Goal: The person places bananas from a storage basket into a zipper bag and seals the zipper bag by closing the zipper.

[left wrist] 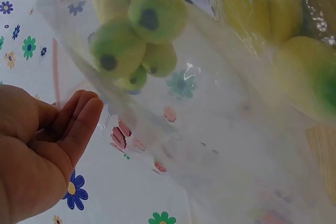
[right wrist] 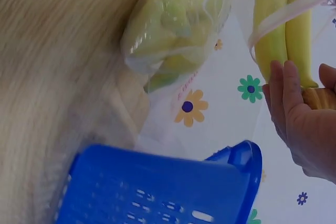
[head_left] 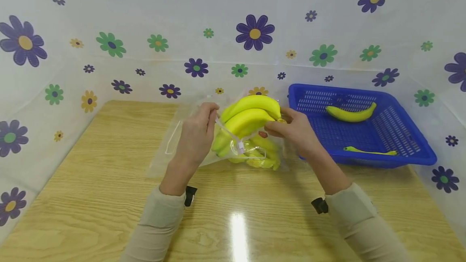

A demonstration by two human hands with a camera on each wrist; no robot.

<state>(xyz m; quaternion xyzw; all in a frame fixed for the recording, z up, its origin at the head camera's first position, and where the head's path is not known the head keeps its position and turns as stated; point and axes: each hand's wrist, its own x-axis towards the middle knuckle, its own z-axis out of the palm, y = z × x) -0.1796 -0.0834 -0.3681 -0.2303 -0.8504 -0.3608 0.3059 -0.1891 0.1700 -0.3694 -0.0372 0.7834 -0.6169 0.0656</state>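
My left hand (head_left: pixel 194 134) pinches the rim of a clear zip bag (head_left: pixel 174 142) between thumb and fingers. In my right hand (head_left: pixel 296 130) is the stem end of a bunch of yellow bananas (head_left: pixel 251 118). The green-tinged tips (left wrist: pixel 113 51) of the bunch show through the plastic in the left wrist view, inside the bag's mouth. A pale zip strip (right wrist: pixel 294 14) crosses the bunch in the right wrist view. Just in front, more bananas (right wrist: pixel 168 30) lie in clear plastic on the table; I cannot tell whether it is the same bag.
A blue perforated basket (head_left: pixel 411 132) stands on the right of the wooden table (head_left: pixel 109 197). It holds a single banana (head_left: pixel 351 114) and another banana (head_left: pixel 369 151), partly hidden by the front rim. A flower-patterned cloth (head_left: pixel 204 15) hangs behind and at both sides.
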